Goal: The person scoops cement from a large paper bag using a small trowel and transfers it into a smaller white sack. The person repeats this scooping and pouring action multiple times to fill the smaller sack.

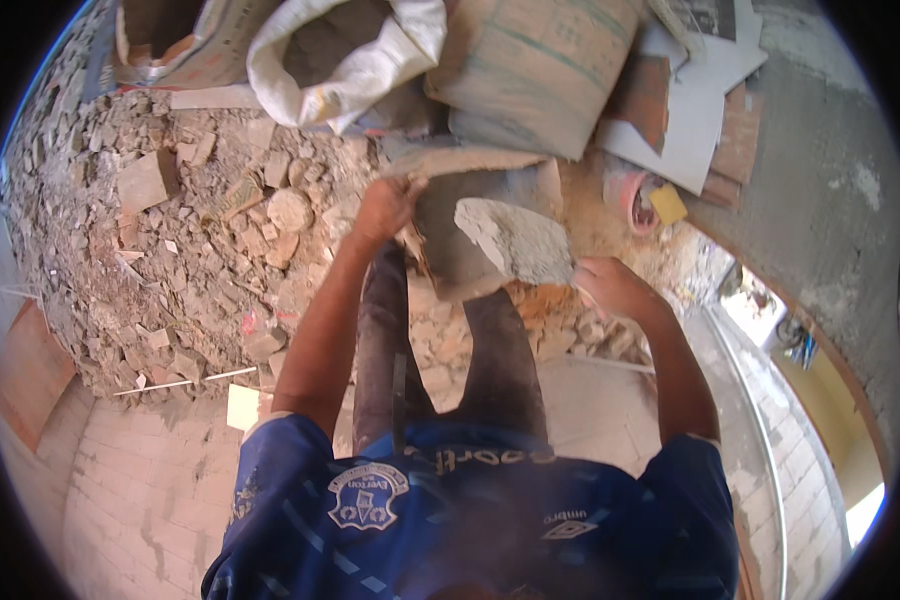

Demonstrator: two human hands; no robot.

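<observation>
My left hand [385,208] is closed on the left side of the rim of an open brown paper sack [547,185], which stands just in front of my legs. The sack's inside looks grey and dusty. My right hand [618,288] grips the right end of a rough, pale grey chunk of rubble [520,243], like broken concrete or plaster. Tilted, the chunk lies over the sack's opening, its pointed end toward the left. Whether it touches the sack's inside I cannot tell. My right fingertips are partly hidden.
Broken rubble [220,210] spreads across the left. Beyond my hands stand a white woven sack [270,65] with grey material inside and a full brown sack [535,70]. A pink bucket [630,200] and a yellow block [668,204] sit right, near grey boards [685,120].
</observation>
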